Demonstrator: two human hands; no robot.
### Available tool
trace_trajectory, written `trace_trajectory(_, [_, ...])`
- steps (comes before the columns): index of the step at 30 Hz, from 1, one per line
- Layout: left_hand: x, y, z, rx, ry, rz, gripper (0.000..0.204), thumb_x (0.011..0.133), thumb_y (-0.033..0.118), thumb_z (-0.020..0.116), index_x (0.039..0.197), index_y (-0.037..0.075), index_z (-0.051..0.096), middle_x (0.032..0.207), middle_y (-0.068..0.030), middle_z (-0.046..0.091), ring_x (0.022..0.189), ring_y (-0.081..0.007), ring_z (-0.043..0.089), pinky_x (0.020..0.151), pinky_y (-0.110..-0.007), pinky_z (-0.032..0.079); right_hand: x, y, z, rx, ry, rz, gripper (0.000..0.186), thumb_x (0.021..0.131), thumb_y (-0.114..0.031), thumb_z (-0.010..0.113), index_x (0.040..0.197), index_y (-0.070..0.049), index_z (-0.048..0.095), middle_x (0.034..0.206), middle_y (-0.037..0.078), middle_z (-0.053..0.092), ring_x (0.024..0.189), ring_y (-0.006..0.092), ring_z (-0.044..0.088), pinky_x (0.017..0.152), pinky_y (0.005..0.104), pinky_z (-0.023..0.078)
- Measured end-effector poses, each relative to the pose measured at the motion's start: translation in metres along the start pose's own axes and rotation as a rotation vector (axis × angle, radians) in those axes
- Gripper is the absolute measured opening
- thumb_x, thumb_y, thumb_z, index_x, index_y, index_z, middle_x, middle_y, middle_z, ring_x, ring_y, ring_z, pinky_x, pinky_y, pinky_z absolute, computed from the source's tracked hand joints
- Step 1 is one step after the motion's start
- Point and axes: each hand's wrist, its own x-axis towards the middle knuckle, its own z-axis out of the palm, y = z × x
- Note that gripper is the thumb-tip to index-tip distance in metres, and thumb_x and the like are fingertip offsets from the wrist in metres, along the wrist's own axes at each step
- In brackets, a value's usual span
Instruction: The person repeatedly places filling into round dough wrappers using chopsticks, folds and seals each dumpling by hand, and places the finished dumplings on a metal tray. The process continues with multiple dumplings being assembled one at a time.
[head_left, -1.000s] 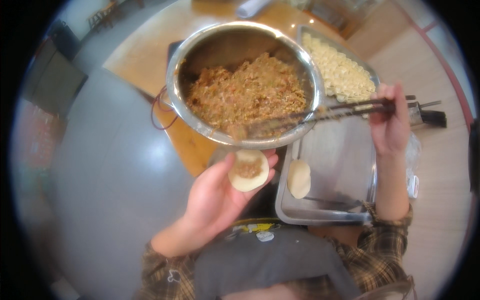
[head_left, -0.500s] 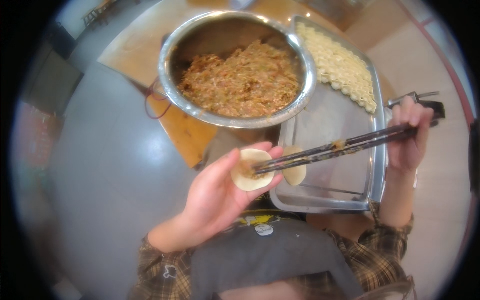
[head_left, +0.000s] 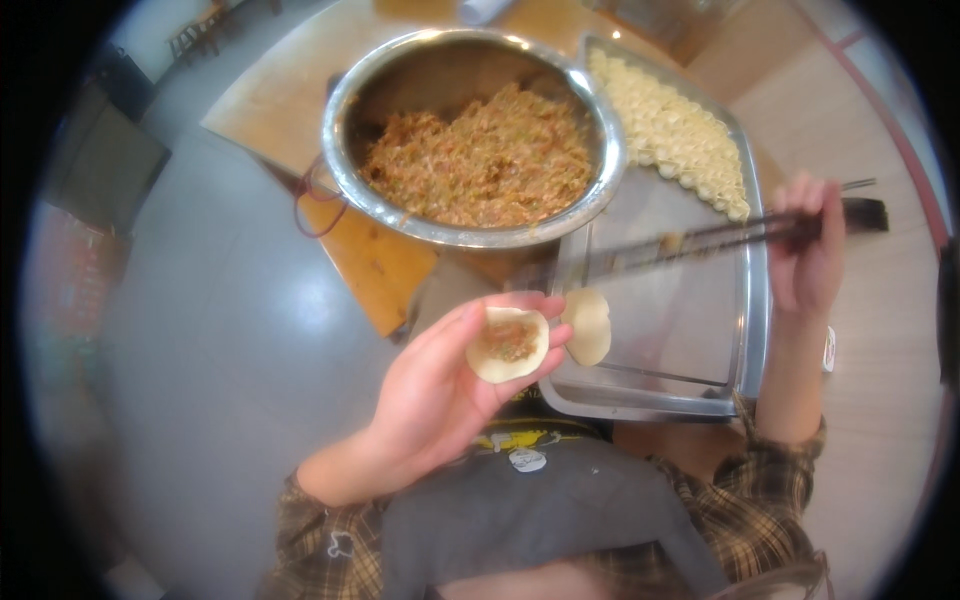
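Note:
On the fingers of my left hand [head_left: 425, 395], palm up, rests a round dumpling wrapper [head_left: 497, 371]. A flat dab of brown-orange filling [head_left: 511, 340] lies in its middle. My right hand [head_left: 806, 262], over the tray's right edge, is closed around a pair of dark chopsticks [head_left: 690, 243]. They point left across the tray, smeared by motion, bits of filling clinging to them. Another pale wrapper [head_left: 588, 327] is on the tray's left edge, beside my left fingertips. Beyond my hands stands a big steel bowl [head_left: 480, 238] holding a mound of minced filling [head_left: 485, 165].
Closely packed pale dumplings [head_left: 672, 125] cover the far end of the metal tray [head_left: 655, 405]. A wooden table [head_left: 265, 105] carries the bowl. Just past my right hand is a black object [head_left: 865, 214]. A reddish cord loop [head_left: 318, 200] hangs left of the bowl.
The chopsticks have come off the wrapper and swung up and away toward the bowl, leaving the filling behind. My left hand stays nearly still with the wrapper.

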Motion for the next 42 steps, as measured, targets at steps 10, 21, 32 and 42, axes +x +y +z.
trace_trajectory(10, [-0.006, -0.026, -0.004, -0.040, -0.058, 0.092, 0.059, 0.104, 0.035, 0.038, 0.144, -0.009, 0.031, 0.149, -0.0270, 0.035, 0.138, -0.0365, 0.039, 0.116, -0.047, 0.033, 0.015, 0.057, 0.061, -0.497, 0.107, 0.278, 0.024, 0.094, -0.025, 0.067, 0.102, -0.002, 0.068, 0.100, 0.005, 0.066, 0.096, 0.0138, 0.063, 0.079, 0.0299, 0.055])
trace_trajectory(21, [-0.007, -0.053, 0.005, 0.001, -0.225, -0.028, 0.072, 0.102, 0.051, 0.035, 0.146, -0.005, 0.032, 0.153, -0.0234, 0.033, 0.144, -0.0332, 0.031, 0.118, -0.042, 0.024, -0.136, 0.050, 0.090, -1.310, -0.372, -0.619, 0.033, 0.065, -0.014, 0.082, 0.095, -0.024, 0.075, 0.114, 0.000, 0.061, 0.113, 0.0256, 0.052, 0.112, 0.0580, 0.031])
trace_trajectory(32, [-0.012, -0.071, -0.004, 0.223, -0.323, -0.010, 0.061, 0.102, 0.034, 0.049, 0.149, -0.001, 0.031, 0.151, -0.0188, 0.039, 0.139, -0.0264, 0.039, 0.116, -0.041, 0.029, -0.143, 0.048, 0.082, -1.116, -0.254, -0.399, 0.029, 0.064, -0.016, 0.088, 0.089, -0.022, 0.074, 0.125, 0.007, 0.056, 0.127, 0.0339, 0.043, 0.111, 0.0559, 0.031])
trace_trajectory(42, [-0.026, -0.068, 0.010, 0.919, -0.211, 0.156, 0.046, 0.095, -0.002, 0.058, 0.140, -0.003, 0.045, 0.121, -0.0105, 0.061, 0.106, -0.0164, 0.063, 0.092, -0.029, 0.051, -0.135, 0.051, 0.088, -0.722, -0.199, -0.194, 0.023, 0.068, -0.005, 0.085, 0.084, -0.008, 0.069, 0.131, 0.016, 0.049, 0.128, 0.0352, 0.041, 0.109, 0.0483, 0.032])
